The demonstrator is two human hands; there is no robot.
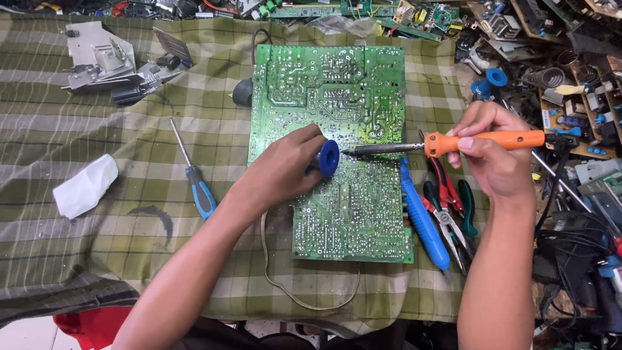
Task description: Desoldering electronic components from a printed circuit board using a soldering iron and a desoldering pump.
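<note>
Cloth: a green and cream checked cloth covers the work surface, with a pale cord looped on it at the near edge.
Left hand: the left hand rests on the board, fingers curled tight around a blue spool that stands on edge at the board's middle.
Right hand: the right hand comes in from the right, fingers and thumb clamped on the orange handle of a soldering iron.
Iron: it lies nearly level, pointing left; its metal tip sits just beside the spool, at the board's surface. Whether it touches the solder cannot be told.
Board: a green circuit board lies solder side up at the centre of the cloth, its long side running near to far.
Right of board: a blue tool lies along the board's right edge; next to it, red-handled pliers and green-handled pliers.
Left of board: a blue-handled screwdriver lies on the cloth; further left, a crumpled white tissue.
Far left: grey metal parts lie on the cloth.
Far right: shelves crowded with electronic scrap.
</note>
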